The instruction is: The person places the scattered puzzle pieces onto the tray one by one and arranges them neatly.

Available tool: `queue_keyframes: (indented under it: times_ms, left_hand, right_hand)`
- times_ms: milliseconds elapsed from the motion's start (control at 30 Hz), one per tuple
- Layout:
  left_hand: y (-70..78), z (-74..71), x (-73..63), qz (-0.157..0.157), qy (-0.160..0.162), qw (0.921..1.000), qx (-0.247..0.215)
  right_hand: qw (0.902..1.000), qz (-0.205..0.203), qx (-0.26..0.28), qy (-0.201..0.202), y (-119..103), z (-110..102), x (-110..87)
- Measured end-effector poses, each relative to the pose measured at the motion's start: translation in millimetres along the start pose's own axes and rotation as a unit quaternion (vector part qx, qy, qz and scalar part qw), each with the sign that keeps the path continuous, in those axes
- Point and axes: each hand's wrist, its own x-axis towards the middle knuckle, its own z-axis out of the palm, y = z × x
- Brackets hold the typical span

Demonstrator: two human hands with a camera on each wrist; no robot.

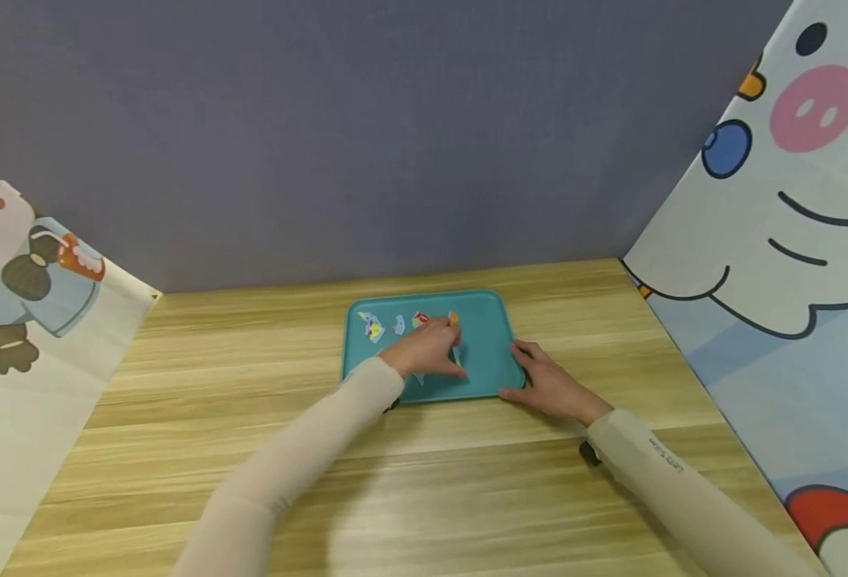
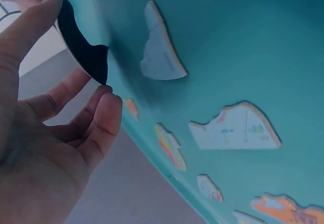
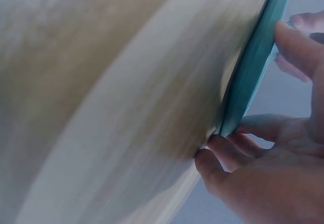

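Observation:
A teal tray [image 1: 492, 344] lies on the wooden table with several flat, irregular puzzle pieces on it. My left hand [image 1: 427, 349] is over the tray's middle. Between its thumb and fingertips it pinches a puzzle piece [image 2: 83, 46], raised and tilted, its dark face toward the left wrist camera. Below it on the tray are a pale piece [image 2: 162, 57] with a pointed tip and a curved-edge piece [image 2: 238, 130]. At the tray's right front corner, my right hand [image 1: 547, 381] grips the rim [image 3: 255, 57], thumb at the front edge and fingers along the side.
Toward the tray's far left lie a yellow-and-purple piece [image 1: 372, 327], a small pale blue piece [image 1: 398, 324] and a red-marked piece [image 1: 420, 319]. A grey panel [image 1: 395, 144] rises behind the table [image 1: 251, 385]; cartoon-printed panels [image 1: 777, 264] flank it.

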Motion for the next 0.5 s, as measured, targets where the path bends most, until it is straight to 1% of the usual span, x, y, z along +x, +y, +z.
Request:
queue_keyframes:
  times_ms: [167,233,300,400,500]
  left_hand:
    - [-1.1,4.2,1.8,-0.001,-0.007,1.0000,0.002]
    - [-1.1,3.6,0.3,-0.006,-0.003,1.0000,0.007]
    - [-0.1,0.0,-3.5,-0.017,0.006,0.9998,0.010]
    - [2.2,-8.9,-12.8,-0.051,0.018,0.9984,0.014]
    - [3.1,-18.2,-25.1,-0.097,0.038,0.9943,0.023]
  right_hand:
    - [1.0000,0.000,-0.004,-0.005,-0.8,-1.2,2.4]
    - [1.0000,-0.002,-0.005,-0.008,-0.8,-3.0,4.0]
    - [0.9999,-0.003,-0.007,-0.011,-0.8,-5.2,5.9]
    - [0.9999,0.005,0.001,-0.010,-3.1,-9.4,8.2]
    - [0.9998,0.013,0.012,0.007,-9.5,-13.3,9.7]
